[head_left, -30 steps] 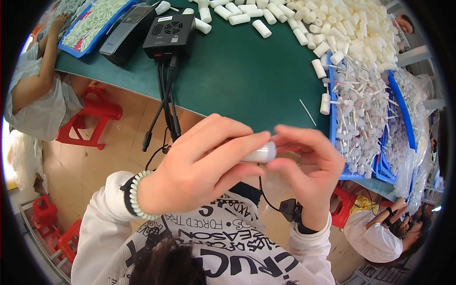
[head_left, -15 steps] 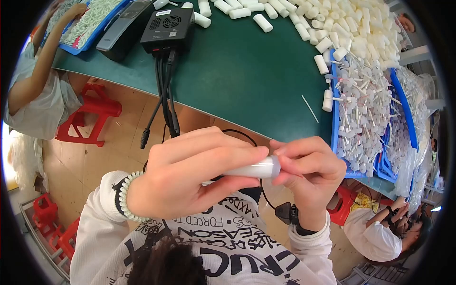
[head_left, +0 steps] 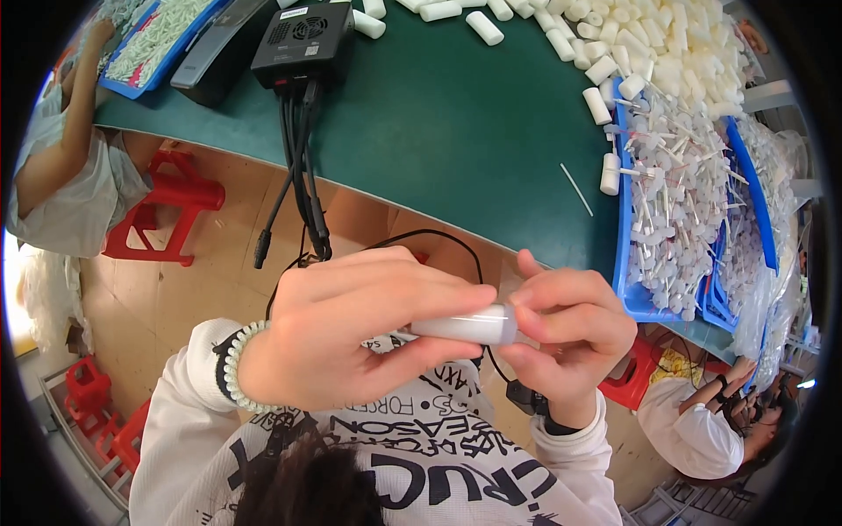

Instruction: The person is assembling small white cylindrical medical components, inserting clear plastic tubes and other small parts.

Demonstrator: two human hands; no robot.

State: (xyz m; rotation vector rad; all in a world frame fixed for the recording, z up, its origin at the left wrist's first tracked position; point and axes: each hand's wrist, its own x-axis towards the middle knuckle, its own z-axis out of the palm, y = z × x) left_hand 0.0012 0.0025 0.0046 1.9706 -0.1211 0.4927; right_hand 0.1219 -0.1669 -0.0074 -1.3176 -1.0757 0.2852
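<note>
A short clear tube (head_left: 465, 326) with a white cylinder inside lies across my left hand (head_left: 351, 320), held between the thumb below and the fingers above. Its right end, which looks like a translucent cap or rim, points toward my right hand (head_left: 570, 329). My right thumb and index finger close around that end, with the forefinger against its edge; the other fingers curl behind. The tube's left end is hidden inside my left hand. Both hands are over my lap, just off the near edge of the green table (head_left: 438, 131).
White foam-like cylinders (head_left: 614, 35) are heaped at the back right. A blue tray (head_left: 627, 254) holds many white stemmed plastic parts. A thin white stick (head_left: 576, 189) lies on the table. A black box (head_left: 303, 44) trails cables over the edge. Co-workers sit left and right.
My right thumb has dropped lower and the right fingers have loosened slightly at the tube's end, showing more of it. The left hand keeps its hold. The view has shifted slightly.
</note>
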